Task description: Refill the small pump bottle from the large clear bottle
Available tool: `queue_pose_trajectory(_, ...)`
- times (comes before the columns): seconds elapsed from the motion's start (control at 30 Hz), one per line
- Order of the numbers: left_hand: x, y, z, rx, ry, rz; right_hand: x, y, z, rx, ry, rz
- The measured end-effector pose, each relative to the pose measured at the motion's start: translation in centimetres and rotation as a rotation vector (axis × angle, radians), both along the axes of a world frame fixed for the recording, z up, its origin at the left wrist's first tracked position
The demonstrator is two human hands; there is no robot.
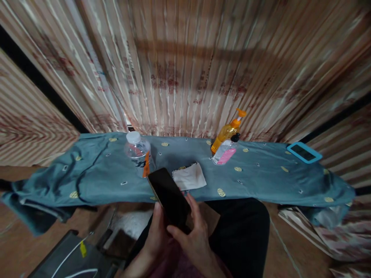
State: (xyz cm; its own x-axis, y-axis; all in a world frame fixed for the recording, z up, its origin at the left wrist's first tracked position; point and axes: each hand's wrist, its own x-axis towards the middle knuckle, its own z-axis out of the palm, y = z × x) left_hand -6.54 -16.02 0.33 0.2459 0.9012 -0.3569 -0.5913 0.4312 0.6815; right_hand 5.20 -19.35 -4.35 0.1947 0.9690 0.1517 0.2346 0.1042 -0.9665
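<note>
Three bottles (138,152), two phones (171,199), one cloth (189,177).

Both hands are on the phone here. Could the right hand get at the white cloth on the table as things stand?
Probably yes. The cloth lies bare near the table's front edge, just beyond the right hand. But that hand now helps hold the phone, which partly overlaps the way.

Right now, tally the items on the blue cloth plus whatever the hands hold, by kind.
Bottles: 3 - clear water bottle, orange pump bottle, small pink-label bottle
Phones: 1 - black phone, held by both left hand and right hand
Cloths: 1 - white cloth
Blue-framed devices: 1 - blue-framed device
Total: 6
</note>
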Motion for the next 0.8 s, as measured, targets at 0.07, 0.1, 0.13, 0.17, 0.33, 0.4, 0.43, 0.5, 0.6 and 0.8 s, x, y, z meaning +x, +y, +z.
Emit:
queue_pose_trajectory(0.07, -0.5, 0.8, 0.3, -0.005, -0.028, -0.002, -0.1, 0.0, 1.1, 0.001, 0.132, 0.040)
queue_pose_trajectory(0.1, -0.8, 1.0, 0.2, -0.012, -0.051, 0.004, 0.1, 0.0, 1.6, -0.005, 0.216, 0.061)
queue_pose_trajectory(0.13, -1.0, 1.2, 0.2, -0.023, -0.078, 0.006, 0.4, 0.1, 2.2, -0.030, 0.304, 0.075)
queue_pose_trajectory(0.17, -1.0, 1.2, 0.1, -0.033, -0.106, 0.009, 0.8, 0.2, 2.7, -0.073, 0.386, 0.089)
queue_pose_trajectory(0.33, -0.3, 0.7, 0.9, -0.027, -0.193, -0.091, 1.9, 0.1, 3.6, -0.362, 0.637, 0.253)
queue_pose_trajectory(0.4, 0.1, 0.6, 1.4, -0.042, -0.179, -0.188, 1.7, -0.1, 3.5, -0.400, 0.703, 0.283)
queue_pose_trajectory(0.43, 0.2, 0.5, 1.6, -0.054, -0.164, -0.221, 1.5, -0.3, 3.4, -0.402, 0.723, 0.285)
queue_pose_trajectory(0.5, 0.5, 0.4, 1.4, -0.076, -0.137, -0.235, 1.1, -0.5, 3.3, -0.387, 0.728, 0.282)
queue_pose_trajectory(0.6, 0.7, 0.3, 0.7, -0.101, -0.118, -0.218, 0.8, -0.6, 3.2, -0.363, 0.697, 0.270)
queue_pose_trajectory(0.8, 0.5, 0.5, 1.7, -0.092, -0.123, -0.283, 1.4, -1.0, 2.6, -0.327, 0.622, 0.276)
